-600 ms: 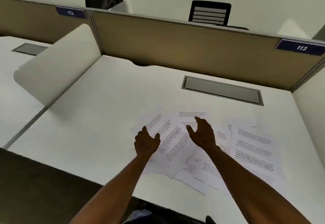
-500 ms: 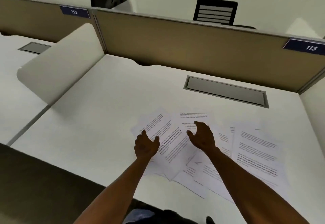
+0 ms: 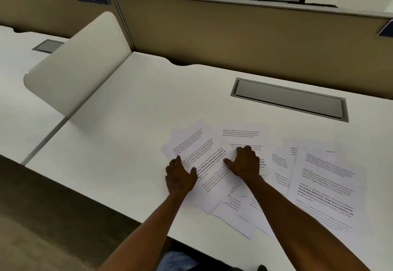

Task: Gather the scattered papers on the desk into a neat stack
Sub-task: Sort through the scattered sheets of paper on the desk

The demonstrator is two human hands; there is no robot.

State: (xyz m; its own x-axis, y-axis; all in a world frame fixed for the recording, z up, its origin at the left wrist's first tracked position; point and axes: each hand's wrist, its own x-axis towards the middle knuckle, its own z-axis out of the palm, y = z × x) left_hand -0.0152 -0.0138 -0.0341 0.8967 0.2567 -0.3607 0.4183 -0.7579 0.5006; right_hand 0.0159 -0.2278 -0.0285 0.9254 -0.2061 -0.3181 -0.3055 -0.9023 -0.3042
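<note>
- Papers (image 3: 323, 185) lie fanned and overlapping on the white bench (image 3: 119, 143), near its front edge, right of centre; no stack yet.
- Left hand (image 3: 179, 178) rests flat on the left end of the spread, fingers apart, thumb out, nothing pinched.
- Right hand (image 3: 244, 163) presses palm-down on the middle sheets, fingers spread, grip not closed on anything.
- Both hands touch paper; the angled sheet (image 3: 204, 162) lies between them, over the others.
- The far-right sheets lie well apart from either hand, partly under the right forearm.
- Sheet count unclear; probably about eight, but the overlaps hide edges.
- Handling: thin printer paper, light, floppy, slides easily on the smooth top; a single sheet is hard to pinch off the flat surface.
- Best hold, as I judge it: sweep with flat palms to bunch the sheets, then take the pile by opposite long edges, thumbs on top.
- Corners near the front edge could fold or slip off if pushed towards the body.
- Grey cable hatch (image 3: 289, 99) sits behind the papers, clear of them.
- Step in hand: starting to draw the left cluster together.
</note>
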